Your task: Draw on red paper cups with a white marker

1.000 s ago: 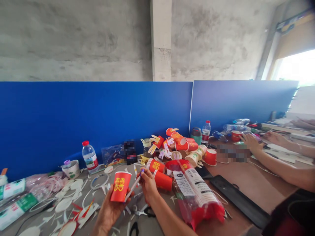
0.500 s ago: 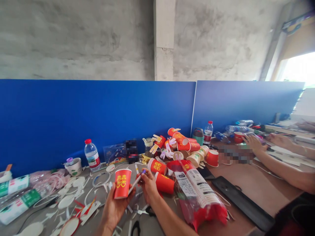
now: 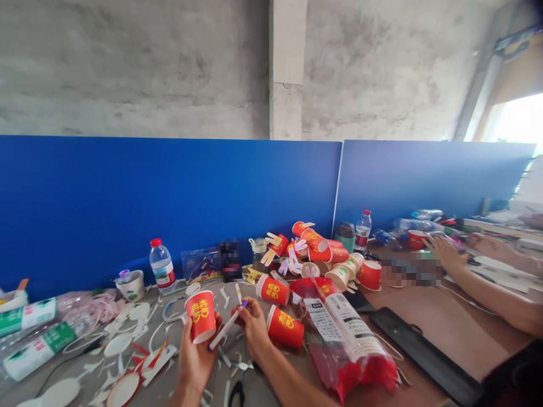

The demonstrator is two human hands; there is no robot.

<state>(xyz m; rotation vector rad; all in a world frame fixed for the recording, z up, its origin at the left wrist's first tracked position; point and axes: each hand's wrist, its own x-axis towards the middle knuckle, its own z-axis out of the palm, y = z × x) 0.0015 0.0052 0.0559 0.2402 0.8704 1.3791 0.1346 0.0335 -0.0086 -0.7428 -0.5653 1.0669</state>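
Note:
My left hand (image 3: 194, 362) is wrapped round a red paper cup (image 3: 201, 315) with a gold emblem, held upright above the table. Just to its right, my right hand (image 3: 252, 325) pinches a thin white marker (image 3: 227, 326) with a purple tip, slanted so its lower end sits close to the cup's side. Two red cups (image 3: 284, 326) lie on their sides beside my right hand. White paper cut-outs (image 3: 127, 333) litter the grey table (image 3: 263, 390) under both hands.
A heap of red and white cups (image 3: 326, 257) stands by the blue partition (image 3: 169, 198). A plastic sleeve of stacked cups (image 3: 352, 345) lies at right, scissors (image 3: 235, 393) near the front edge, a water bottle (image 3: 162, 270) at left. Another person's arm (image 3: 479, 285) rests at far right.
The cup in my left hand has tilted and dropped slightly. The marker has swung lower toward the cup. The view has drifted left.

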